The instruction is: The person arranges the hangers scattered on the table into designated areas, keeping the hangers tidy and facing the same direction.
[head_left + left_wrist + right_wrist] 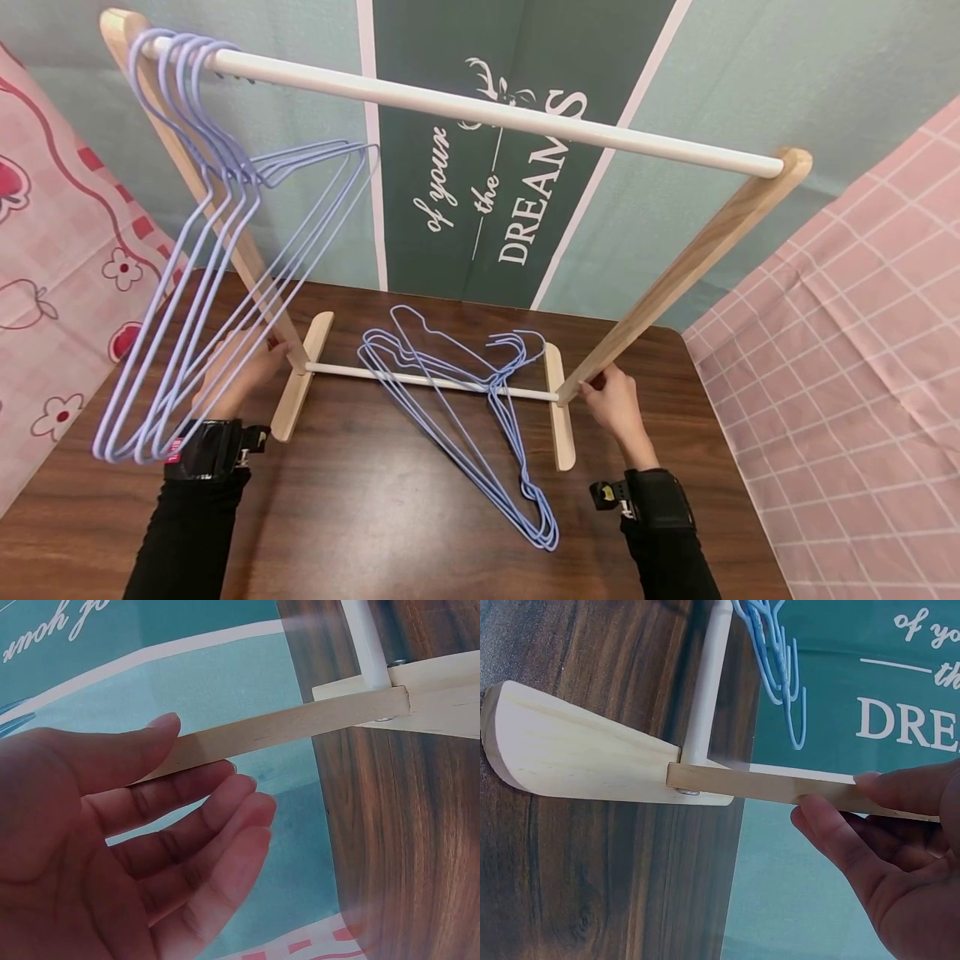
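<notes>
The rack [465, 107] stood on the table [337, 508], hangers [242, 173] bunched at its left end, others about its low bar [333, 370]. Left hand [243, 371] and right hand [617, 406] each pinched a post [765, 786], thumb against finger; low, even grips seemed best for steadying it. The cloth [450, 271] read "the DREAMS"; a red wrist label [175, 450] was too small to read

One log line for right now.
left hand: grips left post | right hand: grips right post | hung hangers: on top bar | loose hangers: across lower bar
</notes>
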A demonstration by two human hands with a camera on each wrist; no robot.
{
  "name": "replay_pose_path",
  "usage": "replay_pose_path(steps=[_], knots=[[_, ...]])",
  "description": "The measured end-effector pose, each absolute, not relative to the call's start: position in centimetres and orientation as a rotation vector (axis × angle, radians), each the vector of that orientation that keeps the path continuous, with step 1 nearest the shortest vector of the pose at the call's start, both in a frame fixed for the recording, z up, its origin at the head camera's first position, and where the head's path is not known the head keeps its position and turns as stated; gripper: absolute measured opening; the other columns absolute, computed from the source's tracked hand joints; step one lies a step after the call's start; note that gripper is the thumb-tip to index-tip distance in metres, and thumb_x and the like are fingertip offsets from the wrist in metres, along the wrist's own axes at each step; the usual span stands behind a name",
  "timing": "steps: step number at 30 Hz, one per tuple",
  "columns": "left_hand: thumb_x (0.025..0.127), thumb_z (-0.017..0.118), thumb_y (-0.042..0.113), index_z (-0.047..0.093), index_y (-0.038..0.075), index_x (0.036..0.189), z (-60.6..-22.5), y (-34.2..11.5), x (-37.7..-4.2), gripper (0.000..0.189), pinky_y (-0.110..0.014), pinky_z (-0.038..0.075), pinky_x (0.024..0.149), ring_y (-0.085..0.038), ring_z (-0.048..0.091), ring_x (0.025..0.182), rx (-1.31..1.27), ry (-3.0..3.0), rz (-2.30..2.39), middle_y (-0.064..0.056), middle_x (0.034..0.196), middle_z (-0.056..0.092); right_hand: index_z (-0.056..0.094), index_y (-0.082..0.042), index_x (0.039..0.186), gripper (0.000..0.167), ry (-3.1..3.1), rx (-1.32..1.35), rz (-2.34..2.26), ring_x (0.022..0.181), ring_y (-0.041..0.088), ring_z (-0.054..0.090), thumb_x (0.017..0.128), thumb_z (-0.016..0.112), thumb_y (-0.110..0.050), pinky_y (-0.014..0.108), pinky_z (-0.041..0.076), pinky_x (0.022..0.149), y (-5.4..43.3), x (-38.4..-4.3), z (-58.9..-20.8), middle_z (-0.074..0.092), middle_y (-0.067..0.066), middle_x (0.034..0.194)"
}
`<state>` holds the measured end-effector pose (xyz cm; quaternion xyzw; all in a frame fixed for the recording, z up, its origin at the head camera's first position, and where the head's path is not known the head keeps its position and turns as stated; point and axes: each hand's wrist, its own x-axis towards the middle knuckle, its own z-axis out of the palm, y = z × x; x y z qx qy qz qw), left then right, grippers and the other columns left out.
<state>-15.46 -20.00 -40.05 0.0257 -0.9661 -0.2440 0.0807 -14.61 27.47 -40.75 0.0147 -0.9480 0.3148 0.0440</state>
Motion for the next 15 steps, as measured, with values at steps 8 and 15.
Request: replay_pose_path(steps=[8,15], knots=[[0.087,0.061,0.019,0.060,-0.002,0.079,-39.64,-19.74,-15.37,0.022,-0.037,0.039,0.050,-0.026,0.055,0.057,0.063,-2.907,-0.708,-0.012,0.067,0.060,0.051,0.012,0.110,0.029,-2.910,0.031,0.976,0.070,0.031,0.059,0.086,0.059,-0.002,0.035,0.044,0.055,27.51,-14.66,-40.69,0.059,0.027,0.089],[0.088,0.059,0.021,0.060,-0.002,0.081,-39.38,-19.70,-15.36,0.024,-0.036,0.039,0.049,-0.025,0.054,0.056,0.096,-2.950,-0.734,-0.014,0.069,0.060,0.051,0.011,0.112,0.030,-2.919,0.023,1.002,0.073,0.032,0.060,0.087,0.058,-0.002,0.035,0.046,0.057,27.53,-14.67,-40.58,0.059,0.026,0.090]])
